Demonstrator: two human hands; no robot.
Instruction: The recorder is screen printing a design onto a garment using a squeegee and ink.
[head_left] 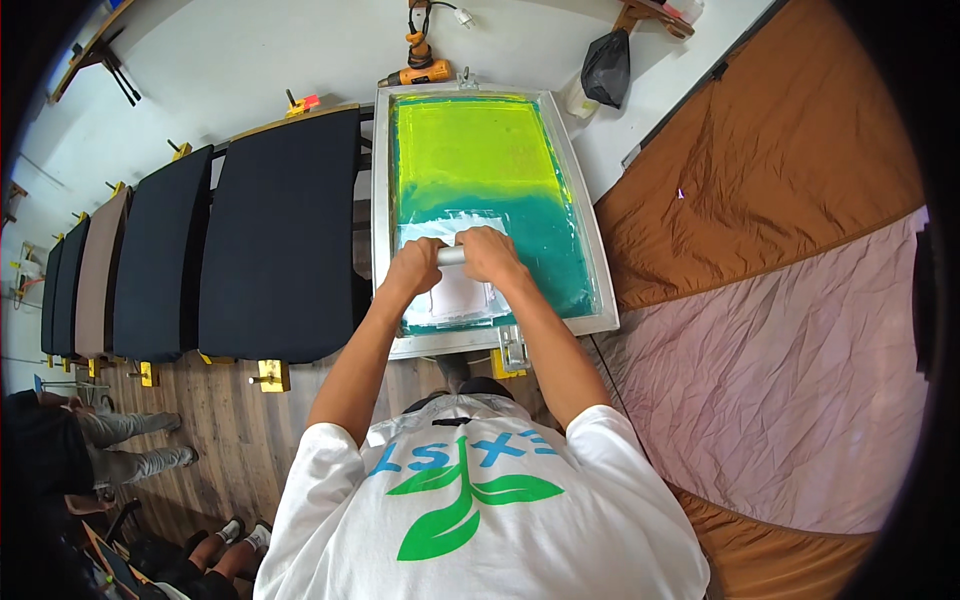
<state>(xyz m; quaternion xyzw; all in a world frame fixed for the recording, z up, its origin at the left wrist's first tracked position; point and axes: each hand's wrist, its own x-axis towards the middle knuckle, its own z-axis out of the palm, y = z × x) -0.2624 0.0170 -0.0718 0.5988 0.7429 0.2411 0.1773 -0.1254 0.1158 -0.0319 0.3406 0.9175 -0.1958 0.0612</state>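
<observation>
Screen frame (383, 200), pale metal, lies directly beneath the hands and extends well beyond them. Mesh surface inside it: lime-yellow coating (480, 140) on the area ahead of the hands, blending into teal coating (550, 265) around and to the right of them. Whitish patch (460, 298) under and just nearer than the hands.

Left hand (414, 268) and right hand (488, 254) both closed around a light bar handle (452, 257), one at each end, the bar showing between them. Its underside is hidden by the fists; possibly a squeegee, but the view does not settle it.

Room: left of the hands, a row of boards in dark cloth (280, 230), one in taupe cloth (102, 275), with yellow clamps (270, 376) at their near ends. Wooden floor (220, 420) below. Far left and nearer than the hands, a standing person (50, 440) in grey trousers. Beyond the frame, an orange power tool (425, 72) beside a white wall (240, 50); black bag (607, 68) hanging ahead and right. Right of the hands, brown fabric (770, 150) with a creased pinkish-grey panel (760, 390).
</observation>
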